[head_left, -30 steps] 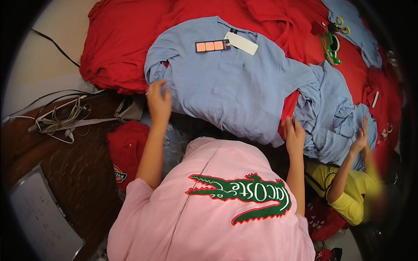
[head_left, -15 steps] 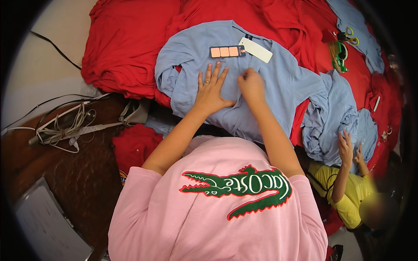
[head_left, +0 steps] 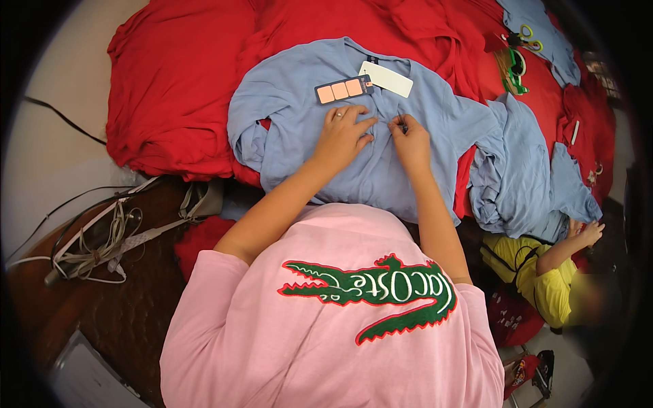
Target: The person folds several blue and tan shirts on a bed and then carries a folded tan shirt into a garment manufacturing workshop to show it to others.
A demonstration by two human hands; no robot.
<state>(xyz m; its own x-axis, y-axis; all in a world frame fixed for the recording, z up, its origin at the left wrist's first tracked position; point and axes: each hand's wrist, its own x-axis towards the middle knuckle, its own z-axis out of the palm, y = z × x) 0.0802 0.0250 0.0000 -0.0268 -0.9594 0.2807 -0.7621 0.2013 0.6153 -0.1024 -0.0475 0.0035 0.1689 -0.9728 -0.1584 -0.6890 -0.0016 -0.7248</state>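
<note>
Passable at frame centre through the narrow gap between left hand and right hand, low over the blue shirt. Blocked just above by the dark-bordered tag and white tag, hemmed in lower down by left forearm and right forearm. Open above the red cloth at upper left. Cluttered at upper right with scissors, at middle left with coiled cables.

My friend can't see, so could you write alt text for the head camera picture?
A person's left hand rests on a light blue shirt, and the right hand pinches something small and dark over it, near two tags. Red cloth lies underneath; someone's yellow top shows lower right.
</note>
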